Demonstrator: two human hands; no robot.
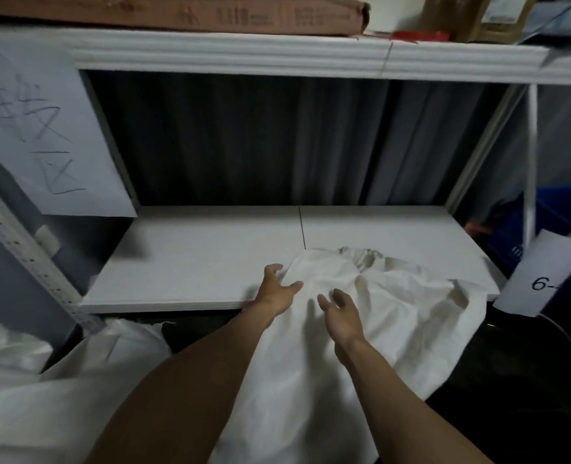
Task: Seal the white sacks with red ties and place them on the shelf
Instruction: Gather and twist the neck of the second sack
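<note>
Two crumpled white woven sacks show: one sack on the shelf edge (394, 306) and one sack at the lower left (76, 390). There are two bare hands, the left hand (275, 289) and the right hand (339, 313). Two white paper sheets hang, one handwritten sheet (42, 128) and one numbered sheet (542, 279). There are two white shelf boards, the upper board (243, 51) and the lower board (193, 256), two brown cardboard boxes, the flat box (176, 15) and the right box (478, 18), and one blue plastic crate (552, 222).

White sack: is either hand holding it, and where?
Nothing gripped: the left hand touches the left edge of the white sack, fingers spread; the right hand is open over it.
</note>
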